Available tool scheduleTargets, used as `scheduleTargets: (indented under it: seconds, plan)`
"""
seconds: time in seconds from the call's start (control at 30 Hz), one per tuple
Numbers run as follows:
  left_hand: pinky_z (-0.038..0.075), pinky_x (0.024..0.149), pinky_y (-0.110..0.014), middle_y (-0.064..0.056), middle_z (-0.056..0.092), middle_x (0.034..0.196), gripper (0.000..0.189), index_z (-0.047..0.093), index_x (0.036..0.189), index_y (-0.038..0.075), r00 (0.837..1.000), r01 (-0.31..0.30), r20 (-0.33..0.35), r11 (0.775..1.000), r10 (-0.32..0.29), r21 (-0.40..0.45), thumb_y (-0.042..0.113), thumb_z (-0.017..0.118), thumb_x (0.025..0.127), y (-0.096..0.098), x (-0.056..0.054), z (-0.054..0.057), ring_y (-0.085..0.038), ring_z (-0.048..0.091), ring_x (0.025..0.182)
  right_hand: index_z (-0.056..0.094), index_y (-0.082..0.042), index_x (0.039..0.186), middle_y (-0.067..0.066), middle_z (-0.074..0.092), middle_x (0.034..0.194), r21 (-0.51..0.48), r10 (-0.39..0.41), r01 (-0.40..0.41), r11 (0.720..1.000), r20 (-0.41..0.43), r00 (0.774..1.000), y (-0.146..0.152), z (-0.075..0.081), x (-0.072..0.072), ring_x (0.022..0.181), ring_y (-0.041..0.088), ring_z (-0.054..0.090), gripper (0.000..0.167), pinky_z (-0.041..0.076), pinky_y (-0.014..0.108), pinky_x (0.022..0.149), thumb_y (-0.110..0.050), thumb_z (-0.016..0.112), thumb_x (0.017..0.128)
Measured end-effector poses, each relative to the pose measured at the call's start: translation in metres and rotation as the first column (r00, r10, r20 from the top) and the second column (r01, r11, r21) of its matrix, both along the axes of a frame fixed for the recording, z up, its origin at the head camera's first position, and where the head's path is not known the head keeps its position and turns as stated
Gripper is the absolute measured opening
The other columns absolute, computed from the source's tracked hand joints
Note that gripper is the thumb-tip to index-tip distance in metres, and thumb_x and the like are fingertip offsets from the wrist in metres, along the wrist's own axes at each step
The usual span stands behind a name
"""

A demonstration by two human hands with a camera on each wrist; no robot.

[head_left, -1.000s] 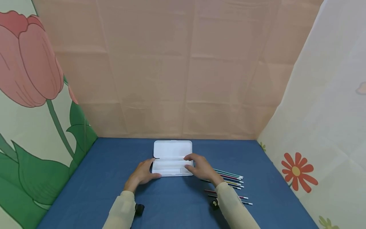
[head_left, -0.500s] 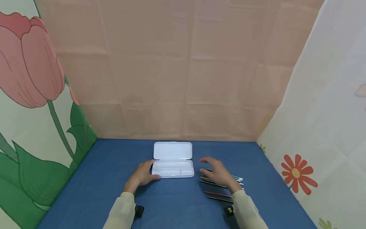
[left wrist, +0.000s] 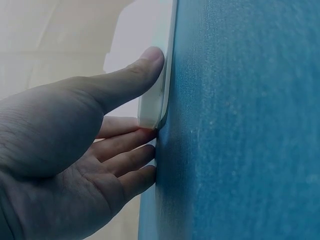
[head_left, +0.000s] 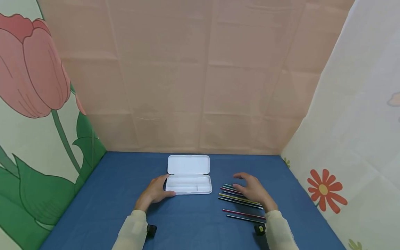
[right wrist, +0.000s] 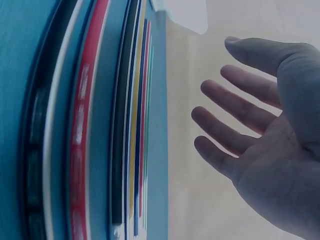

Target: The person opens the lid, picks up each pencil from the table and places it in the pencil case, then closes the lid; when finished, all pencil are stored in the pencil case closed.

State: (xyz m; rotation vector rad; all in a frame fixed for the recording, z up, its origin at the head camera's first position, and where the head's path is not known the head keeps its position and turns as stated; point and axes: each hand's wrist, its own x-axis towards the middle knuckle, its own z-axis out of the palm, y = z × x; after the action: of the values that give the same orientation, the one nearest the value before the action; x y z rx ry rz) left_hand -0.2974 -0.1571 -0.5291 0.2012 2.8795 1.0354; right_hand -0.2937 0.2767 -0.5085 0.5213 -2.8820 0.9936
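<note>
A white pencil case lies open on the blue cloth, its lid tipped back and its tray divided into compartments. My left hand holds the tray's left end, thumb at the front edge and fingers round the side; the left wrist view shows the thumb against the white wall. To the right, my right hand hovers above a group of pencils with fingers apart, holding nothing. A yellow pencil is among that group, partly covered by the hand. Closer to me lie a red pencil and a dark pencil.
Blue cloth covers the table. A tan sheet hangs behind it, with a tulip-print panel at left and a flower-print panel at right.
My right hand has left the pencil case's right end and moved right, over the pencils. The left hand has kept its hold on the case.
</note>
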Motion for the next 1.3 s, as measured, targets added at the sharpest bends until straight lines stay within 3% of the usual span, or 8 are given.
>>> scheduleTargets:
  seconds: [0.47,0.8,1.3]
  plan:
    - [0.041,0.13,-0.073,-0.032,0.051,0.171,0.09,0.047,0.166,-0.005,1.0,0.002,0.007,1.0,-0.002,0.003,0.027,0.093,0.096,0.0,0.0,0.001,-0.055,0.049,0.158,0.075,-0.004,0.141,0.018,0.076,0.143,0.062,-0.076,0.073,0.995,0.044,0.996,0.033,-0.007,-0.001,0.136,0.045,0.07,0.035,0.059,0.067,0.112,-0.021,0.075,0.11]
    - [0.042,0.13,-0.074,-0.031,0.052,0.17,0.089,0.048,0.166,-0.005,1.0,0.001,0.003,1.0,-0.001,0.002,0.027,0.093,0.096,0.0,0.0,0.0,-0.054,0.051,0.157,0.079,-0.004,0.131,0.009,0.082,0.122,0.068,-0.08,0.075,0.995,0.073,0.994,0.043,-0.016,-0.005,0.112,0.026,0.077,0.026,0.066,0.054,0.097,-0.015,0.077,0.108]
    - [0.042,0.13,-0.074,-0.031,0.052,0.17,0.09,0.047,0.166,-0.005,1.0,-0.001,0.008,1.0,0.001,-0.001,0.028,0.093,0.096,0.0,0.0,0.0,-0.054,0.051,0.157,0.084,-0.008,0.119,0.005,0.082,0.11,0.075,-0.118,0.111,0.991,0.101,0.988,0.051,-0.029,-0.012,0.096,0.016,0.073,0.015,0.065,0.043,0.084,-0.012,0.076,0.108]
